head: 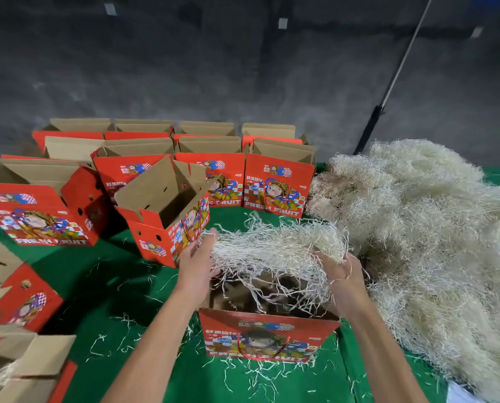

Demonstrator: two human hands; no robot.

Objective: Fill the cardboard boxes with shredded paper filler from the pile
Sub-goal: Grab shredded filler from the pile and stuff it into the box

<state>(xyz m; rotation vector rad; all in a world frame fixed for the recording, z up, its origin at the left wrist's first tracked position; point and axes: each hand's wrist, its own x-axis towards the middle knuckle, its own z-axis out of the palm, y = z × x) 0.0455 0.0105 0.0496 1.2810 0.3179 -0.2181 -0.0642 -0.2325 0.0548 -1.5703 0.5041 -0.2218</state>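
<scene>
A red printed cardboard box [267,335] stands open right in front of me on the green surface. Above its opening both hands hold a wide bundle of pale shredded paper [275,251]. My left hand [197,257] grips the bundle's left end, and my right hand [340,270] grips its right end. Strands hang down into the box. The big pile of shredded paper [426,228] lies to the right. A tilted empty box [167,210] sits just beyond my left hand.
Several open red boxes [277,181] stand in rows at the back, and more boxes [39,207] sit at the left edge, some holding filler. Loose strands litter the green surface [103,286]. A pole [388,91] leans against the grey wall behind the pile.
</scene>
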